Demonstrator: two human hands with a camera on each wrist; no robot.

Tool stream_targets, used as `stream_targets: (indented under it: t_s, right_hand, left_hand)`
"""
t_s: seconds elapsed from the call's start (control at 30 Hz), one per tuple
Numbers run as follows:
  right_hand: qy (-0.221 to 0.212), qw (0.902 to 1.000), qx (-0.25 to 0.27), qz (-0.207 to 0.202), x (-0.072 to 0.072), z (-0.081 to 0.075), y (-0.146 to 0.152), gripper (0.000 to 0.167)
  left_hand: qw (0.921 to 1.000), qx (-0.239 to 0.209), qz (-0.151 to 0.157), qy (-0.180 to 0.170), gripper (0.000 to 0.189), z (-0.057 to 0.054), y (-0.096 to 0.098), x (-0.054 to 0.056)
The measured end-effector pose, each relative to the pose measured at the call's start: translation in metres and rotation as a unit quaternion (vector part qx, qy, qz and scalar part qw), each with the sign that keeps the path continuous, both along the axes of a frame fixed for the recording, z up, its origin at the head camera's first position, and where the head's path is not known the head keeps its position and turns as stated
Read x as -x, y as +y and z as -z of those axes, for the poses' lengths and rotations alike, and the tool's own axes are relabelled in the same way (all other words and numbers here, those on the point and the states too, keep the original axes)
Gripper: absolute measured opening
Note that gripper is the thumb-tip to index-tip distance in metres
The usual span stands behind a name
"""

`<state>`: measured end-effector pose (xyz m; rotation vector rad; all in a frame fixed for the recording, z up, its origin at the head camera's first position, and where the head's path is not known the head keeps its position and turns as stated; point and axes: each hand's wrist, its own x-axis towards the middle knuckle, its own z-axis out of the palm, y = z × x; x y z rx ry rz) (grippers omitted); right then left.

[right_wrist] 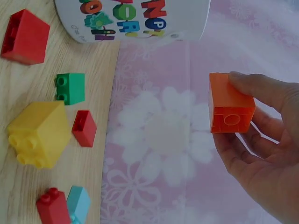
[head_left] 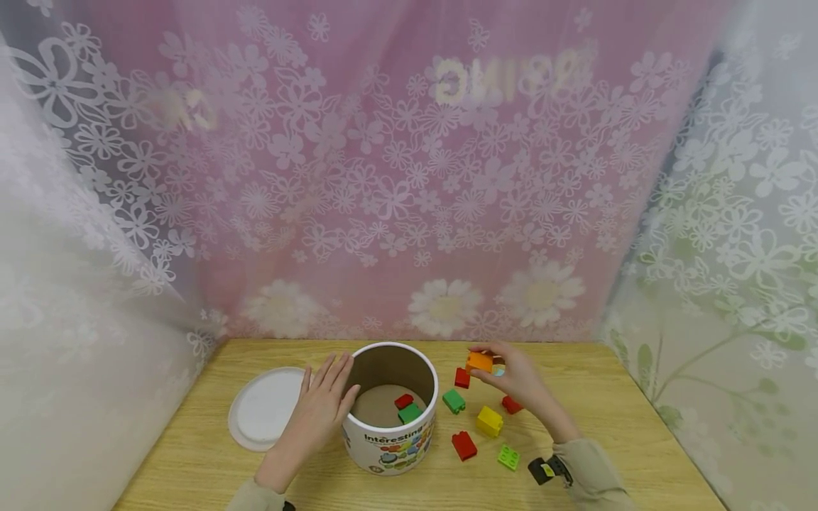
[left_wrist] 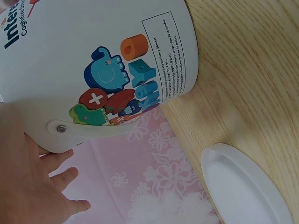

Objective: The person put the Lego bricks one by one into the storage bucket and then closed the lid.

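Observation:
Between the thumb and fingers of my right hand (head_left: pixel 519 376) is an orange building brick (head_left: pixel 479 363), raised above the table; the right wrist view shows the hollow underside of this orange brick (right_wrist: pixel 232 103). My left hand (head_left: pixel 322 397) rests against the left side of the rim of a white round bucket (head_left: pixel 390 454), its fingers straight. In the left wrist view the fingers of the left hand (left_wrist: pixel 32 182) spread beside the bucket's printed wall (left_wrist: pixel 60 60). Inside the bucket lie a red brick (head_left: pixel 404 401) and a green brick (head_left: pixel 410 414).
Right of the bucket, several bricks lie on the wooden table (head_left: pixel 607 397): yellow (head_left: pixel 489 421), green (head_left: pixel 454 401), lime (head_left: pixel 508 457) and red (head_left: pixel 464 446) among them. A light blue brick (right_wrist: pixel 78 204) is partly hidden. The white lid (head_left: pixel 265 408) lies left; a flowered curtain (head_left: pixel 396 213) hangs behind.

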<state>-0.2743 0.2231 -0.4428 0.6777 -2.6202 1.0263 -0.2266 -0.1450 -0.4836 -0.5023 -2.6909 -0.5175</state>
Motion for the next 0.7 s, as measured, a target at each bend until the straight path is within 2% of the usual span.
stream_targets:
  t_s: [0.4,0.7]
  right_hand:
    - [0.001,0.9973,0.030,-0.067,0.011,-0.011,-0.043,0.038]
    - [0.028,0.9939,0.016,-0.106,0.022,-0.011,-0.077,0.038]
  left_hand:
    - [1.0000,-0.001,0.000,0.005,0.058,0.000,0.000,0.000]
    - [0.9999,0.008,0.000,0.009,0.060,-0.001,0.001,-0.001]
